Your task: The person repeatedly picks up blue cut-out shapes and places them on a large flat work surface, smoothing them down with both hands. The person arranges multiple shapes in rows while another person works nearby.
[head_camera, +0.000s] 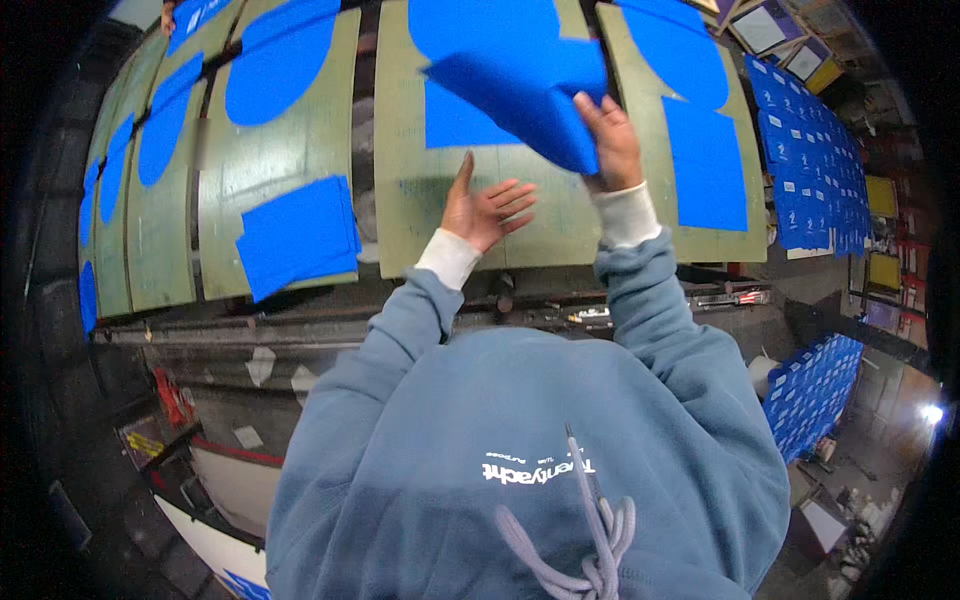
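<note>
In my right hand (616, 139) is a blue fabric piece (517, 101), lifted and partly folded above a greenish board (442, 225). The thumb and fingers pinch its right end, while its far left corner hangs free. My left hand (489, 204) is spread with nothing in it, palm up over the same board, just below the fabric. Beneath the lifted piece, a flat blue panel (461, 120) lies on the board, partly hidden. A larger rounded blue panel (480, 22) lies beyond it.
More greenish boards (277, 157) run left and right with dark gaps between. A stack of blue pieces (300, 236) overhangs the left board's near edge. Blue panels (709, 165) lie on the right board. Printed blue fabric sheets (802, 150) hang at right. A dark rail (337, 330) runs before me.
</note>
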Demonstrator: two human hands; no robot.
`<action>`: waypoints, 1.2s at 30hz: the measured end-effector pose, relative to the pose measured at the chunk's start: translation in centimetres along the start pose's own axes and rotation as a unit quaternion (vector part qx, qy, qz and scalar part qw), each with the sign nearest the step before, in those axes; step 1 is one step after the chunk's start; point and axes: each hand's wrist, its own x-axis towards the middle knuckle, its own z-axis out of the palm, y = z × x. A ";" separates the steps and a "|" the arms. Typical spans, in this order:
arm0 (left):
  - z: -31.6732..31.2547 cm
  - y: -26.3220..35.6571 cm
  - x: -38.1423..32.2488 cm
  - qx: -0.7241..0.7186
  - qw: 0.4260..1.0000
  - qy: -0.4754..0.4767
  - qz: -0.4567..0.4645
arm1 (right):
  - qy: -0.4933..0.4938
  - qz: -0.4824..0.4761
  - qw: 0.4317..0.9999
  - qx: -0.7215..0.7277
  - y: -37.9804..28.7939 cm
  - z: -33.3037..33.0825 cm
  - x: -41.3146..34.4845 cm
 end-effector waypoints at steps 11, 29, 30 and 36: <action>-7.4 5.4 5.2 0.240 0.913 0.268 0.193 | 0.092 0.101 0.977 -0.166 11.7 -12.4 5.7; -7.5 5.1 -0.3 0.582 0.713 0.362 0.148 | 0.103 0.045 0.831 -0.545 10.6 -12.8 -3.4; -7.8 5.1 -0.5 0.580 0.716 0.358 0.150 | 0.099 0.039 0.827 -0.552 10.6 -12.6 -3.6; -9.4 4.8 -1.3 0.620 0.690 0.344 0.145 | 0.079 0.027 0.809 -0.581 10.0 -11.6 -5.4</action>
